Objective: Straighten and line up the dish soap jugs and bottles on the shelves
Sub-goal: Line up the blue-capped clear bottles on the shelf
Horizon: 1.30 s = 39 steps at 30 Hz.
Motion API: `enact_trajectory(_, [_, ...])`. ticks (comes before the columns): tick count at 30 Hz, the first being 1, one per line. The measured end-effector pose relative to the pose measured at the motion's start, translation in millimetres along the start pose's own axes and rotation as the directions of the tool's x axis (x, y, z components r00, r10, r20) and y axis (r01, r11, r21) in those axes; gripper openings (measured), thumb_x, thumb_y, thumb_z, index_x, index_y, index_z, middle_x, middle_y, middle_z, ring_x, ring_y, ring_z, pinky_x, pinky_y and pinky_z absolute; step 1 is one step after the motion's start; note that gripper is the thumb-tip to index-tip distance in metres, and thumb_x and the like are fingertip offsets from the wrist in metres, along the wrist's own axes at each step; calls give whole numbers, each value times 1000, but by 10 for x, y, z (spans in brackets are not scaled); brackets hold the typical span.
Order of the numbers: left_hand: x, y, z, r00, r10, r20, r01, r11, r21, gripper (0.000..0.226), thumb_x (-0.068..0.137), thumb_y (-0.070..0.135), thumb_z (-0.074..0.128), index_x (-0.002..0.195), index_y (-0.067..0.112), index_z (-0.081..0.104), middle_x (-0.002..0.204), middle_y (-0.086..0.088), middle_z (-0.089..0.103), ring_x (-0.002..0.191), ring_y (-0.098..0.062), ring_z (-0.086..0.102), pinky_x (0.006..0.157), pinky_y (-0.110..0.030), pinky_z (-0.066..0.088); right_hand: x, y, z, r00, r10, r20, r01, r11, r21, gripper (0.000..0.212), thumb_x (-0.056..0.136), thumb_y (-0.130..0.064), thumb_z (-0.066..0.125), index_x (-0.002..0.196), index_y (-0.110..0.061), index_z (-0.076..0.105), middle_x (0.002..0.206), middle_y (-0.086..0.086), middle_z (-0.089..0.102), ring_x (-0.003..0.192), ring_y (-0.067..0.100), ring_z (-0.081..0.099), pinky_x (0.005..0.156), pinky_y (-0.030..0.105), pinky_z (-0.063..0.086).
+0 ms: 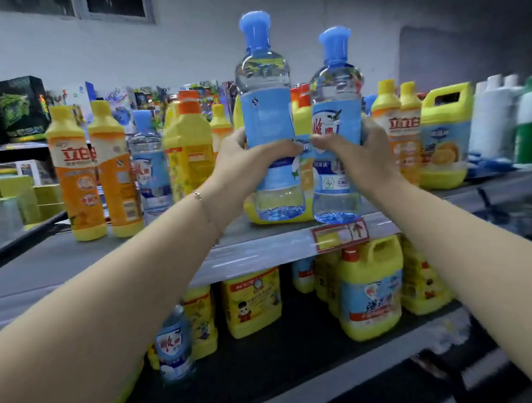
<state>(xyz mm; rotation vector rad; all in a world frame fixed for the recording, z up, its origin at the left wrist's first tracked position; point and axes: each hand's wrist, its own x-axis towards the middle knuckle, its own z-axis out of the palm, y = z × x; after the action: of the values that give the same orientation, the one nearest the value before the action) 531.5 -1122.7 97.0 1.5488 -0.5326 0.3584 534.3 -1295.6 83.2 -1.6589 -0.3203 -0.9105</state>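
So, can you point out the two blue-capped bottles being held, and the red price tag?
Left bottle (267,119), head view, upper label.
Right bottle (336,122), head view, upper label.
Red price tag (340,236), head view, its middle.

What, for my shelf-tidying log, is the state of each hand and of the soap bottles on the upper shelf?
left hand: grips left blue-capped bottle
right hand: grips right blue-capped bottle
left blue-capped bottle: upright, capped
right blue-capped bottle: upright, capped, logo facing camera
leftmost orange bottle: standing upright, capped

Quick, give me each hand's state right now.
Left hand: grips the taller clear blue-capped bottle.
Right hand: grips the shorter clear blue-capped bottle.
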Motion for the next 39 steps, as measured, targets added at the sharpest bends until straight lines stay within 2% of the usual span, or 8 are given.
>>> enact_trajectory(5, [230, -114, 746, 998, -1, -58, 2, 1000, 10, 35, 68, 15, 85, 99, 12, 69, 85, -1, 74, 70, -12, 70, 63, -25, 59, 292, 341, -710, 1000, -27, -4, 26, 987, -159, 58, 52, -61, 69, 93, -20, 66, 64, -6, 67, 49, 10, 58, 57, 35, 47])
enact_trajectory(10, [542, -307, 1416, 993, -13, -119, 13, 1000, -1, 44, 62, 14, 89, 102, 14, 68, 91, -2, 75, 81, -18, 73, 75, -34, 61, 634, 728, -1242, 997, -73, 14, 74, 964, -254, 29, 55, -62, 66, 73, -41, 57, 68, -10, 67, 63, 14, 64, 69, 46, 55])
enact_trajectory(12, [654, -402, 1591, 990, -21, -140, 22, 1000, 9, 47, 60, 16, 89, 102, 15, 68, 91, -1, 76, 82, -18, 73, 77, -36, 61, 755, 868, -1372, 996, -85, 9, 84, 957, -278, 39, 54, -64, 65, 82, -38, 57, 79, -12, 68, 76, 13, 66, 77, 46, 54])
enact_trajectory(15, [795, -534, 1747, 983, -37, -178, 45, 998, 39, 53, 57, 19, 91, 104, 19, 66, 93, 0, 75, 84, -18, 73, 79, -37, 60, 888, 1037, -1490, 995, -99, 9, 97, 947, -308, 47, 64, -60, 70, 100, -32, 56, 82, -15, 67, 79, 8, 65, 79, 42, 54])
enact_trajectory(22, [1101, -866, 1920, 944, -118, -307, 155, 983, 99, 63, 50, 17, 94, 107, 16, 66, 100, -1, 72, 89, -19, 71, 80, -36, 60, 1165, 1367, -1619, 993, -112, -23, 97, 932, -349, 46, 74, -53, 69, 106, -23, 52, 84, -10, 64, 77, 15, 64, 75, 40, 53])
enact_trajectory(27, [1258, -993, 1978, 913, -156, -378, 231, 959, 164, 64, 56, 15, 93, 112, 16, 62, 107, 0, 68, 95, -19, 66, 74, -30, 56, 1253, 1554, -1673, 995, -91, -27, 72, 908, -414, 50, 78, -53, 67, 113, -23, 48, 89, -10, 61, 82, 15, 59, 71, 31, 42])
enact_trajectory(33, [1483, -1096, 2014, 919, -228, -321, 288, 946, 151, 62, 61, 10, 90, 112, 15, 54, 110, -7, 66, 100, -27, 67, 88, -43, 56, 1351, 1658, -1675, 999, -43, -18, 30, 888, -458, 49, 79, -56, 64, 110, -23, 46, 87, -9, 60, 81, 20, 61, 69, 34, 47])
enact_trajectory(39, [1530, -1160, 1976, 952, -225, -209, 277, 923, 266, 58, 73, 11, 82, 120, 13, 47, 118, -7, 62, 106, -24, 62, 91, -41, 54, 1337, 1699, -1650, 997, -78, -11, 61, 855, -515, 53, 82, -55, 62, 114, -19, 40, 89, -8, 57, 75, 16, 56, 64, 28, 40])
